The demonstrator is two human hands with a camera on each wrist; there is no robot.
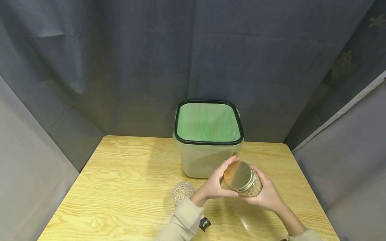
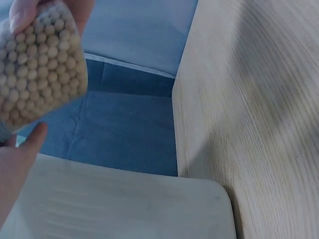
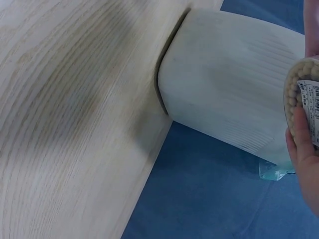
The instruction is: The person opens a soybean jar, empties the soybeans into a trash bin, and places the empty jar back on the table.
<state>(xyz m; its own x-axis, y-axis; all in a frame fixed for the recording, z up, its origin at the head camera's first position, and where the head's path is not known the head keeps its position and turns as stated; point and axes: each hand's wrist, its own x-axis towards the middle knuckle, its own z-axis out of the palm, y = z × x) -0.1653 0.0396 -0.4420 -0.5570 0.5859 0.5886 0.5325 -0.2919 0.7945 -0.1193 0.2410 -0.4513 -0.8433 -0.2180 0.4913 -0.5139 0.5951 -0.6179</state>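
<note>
A clear jar (image 1: 254, 188) full of pale beige little balls is held tilted in the air before the bin, its gold lid (image 1: 239, 175) facing up and to the left. My right hand (image 1: 266, 194) grips the jar's body around its lower part. At the lid, my left hand (image 1: 214, 185) has its thumb below and its fingers above, curved about the rim. The left wrist view shows the jar's side (image 2: 42, 64) packed with balls. A printed white label (image 3: 311, 104) on the jar's base appears in the right wrist view, with right-hand fingers beside it.
Behind my hands stands a whitish bin (image 1: 196, 160) with a black rim and a green liner. A small clear container (image 1: 182, 193) of similar balls sits on the wooden table (image 1: 120, 187), left of my left wrist. Grey curtains (image 1: 144, 67) enclose the back and sides.
</note>
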